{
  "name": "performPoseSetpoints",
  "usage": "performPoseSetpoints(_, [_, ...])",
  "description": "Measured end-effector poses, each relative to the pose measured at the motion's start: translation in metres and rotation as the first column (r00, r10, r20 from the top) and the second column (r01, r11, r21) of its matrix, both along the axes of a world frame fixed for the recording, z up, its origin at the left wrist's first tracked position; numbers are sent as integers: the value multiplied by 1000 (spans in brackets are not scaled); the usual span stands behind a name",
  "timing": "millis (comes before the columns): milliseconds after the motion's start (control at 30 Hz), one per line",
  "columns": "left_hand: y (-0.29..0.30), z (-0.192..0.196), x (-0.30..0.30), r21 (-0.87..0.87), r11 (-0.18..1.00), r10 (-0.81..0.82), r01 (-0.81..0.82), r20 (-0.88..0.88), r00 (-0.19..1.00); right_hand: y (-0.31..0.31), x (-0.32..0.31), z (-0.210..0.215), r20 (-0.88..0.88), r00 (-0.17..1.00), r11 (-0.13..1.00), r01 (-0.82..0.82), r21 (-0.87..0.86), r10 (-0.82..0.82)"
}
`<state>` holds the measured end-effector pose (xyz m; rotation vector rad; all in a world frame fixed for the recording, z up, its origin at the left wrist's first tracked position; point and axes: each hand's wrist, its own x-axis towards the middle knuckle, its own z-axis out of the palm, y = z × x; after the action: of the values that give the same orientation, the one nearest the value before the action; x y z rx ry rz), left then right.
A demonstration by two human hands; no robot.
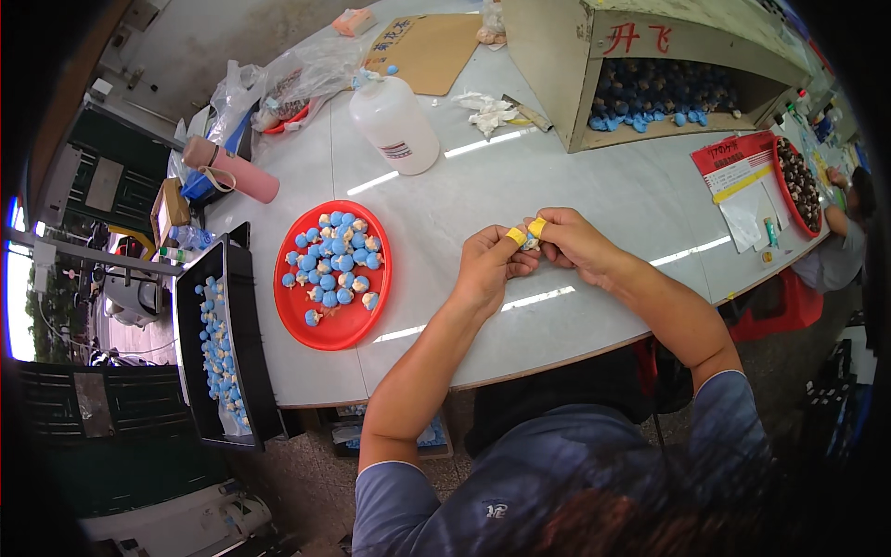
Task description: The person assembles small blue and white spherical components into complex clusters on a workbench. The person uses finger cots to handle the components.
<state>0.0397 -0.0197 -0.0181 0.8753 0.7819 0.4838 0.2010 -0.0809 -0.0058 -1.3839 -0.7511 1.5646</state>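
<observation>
My left hand [484, 267] and my right hand [577, 243] meet above the table, closed around a small blue-and-cream figurine piece [531, 243]. Yellow wraps cover both thumbs, and the fingers hide most of the piece. To the left of my hands lies a round red plate [339, 327]. On it are several similar small pieces [336, 246] with blue round tops and cream parts.
A black tray [257, 362] of blue pieces stands at the left edge. Behind the plate are a pink bottle [243, 176] and a white bottle [401, 130]. A shelf box [548, 70] holds dark blue pieces. Another person [840, 243] sits far right, near a red tray [787, 193].
</observation>
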Motion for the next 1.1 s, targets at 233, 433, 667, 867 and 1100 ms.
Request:
performPoseSetpoints(233, [1,-2,-1,-33,999,-6,6,20,1000,0,-1,-2,-1,1000,1000,3,7,-3])
performPoseSetpoints(433, [1,-2,-3,-23,999,-33,33,9,999,0,-1,0,-17,1000,1000,-7,12,7])
performPoseSetpoints(667, [1,-3,-2,-43,999,-3,5,47,999,1,-4,0,-12,1000,1000,5,24,-4])
performPoseSetpoints(867, [3,-5,-2,-5,1000,-12,12,51,999,1,0,2,25,1000,1000,12,-5,-12])
performPoseSetpoints(1100, [0,1,6,242,962,138,-128,-26,990,-3,-8,-4,20,982,955,177,237,-187])
